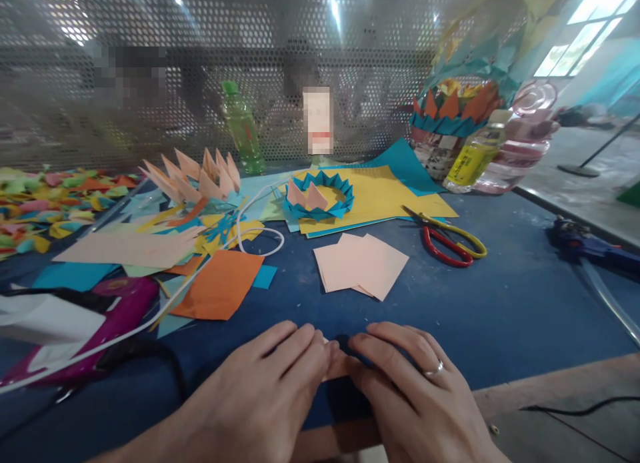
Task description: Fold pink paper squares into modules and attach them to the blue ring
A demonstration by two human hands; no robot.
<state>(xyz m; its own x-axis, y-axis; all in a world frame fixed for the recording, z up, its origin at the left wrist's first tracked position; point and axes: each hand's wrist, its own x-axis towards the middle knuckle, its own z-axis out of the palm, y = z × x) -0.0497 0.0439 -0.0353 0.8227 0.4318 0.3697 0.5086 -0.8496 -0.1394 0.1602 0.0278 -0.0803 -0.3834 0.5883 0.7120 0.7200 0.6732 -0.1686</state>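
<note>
2 hands work at a small pink paper piece [338, 365], on the person's side of the loose pink squares [361, 266]. The left hand [287, 379] pinches its left end between thumb and fingers; the right hand [417, 379], fingers curled, pinches the other end, probably so the paper stays steady low over the tabletop [505, 309]. The squares lie fanned, perhaps for easy picking up; right of the squares, the scissors [447, 227] seem set aside, handles within reach. Beyond the squares, a blue ring [325, 214] carries 2 pink spikes [317, 196]. The held piece looks pale and narrow, mostly covered by fingers, so I cannot tell its full outline or creases
</note>
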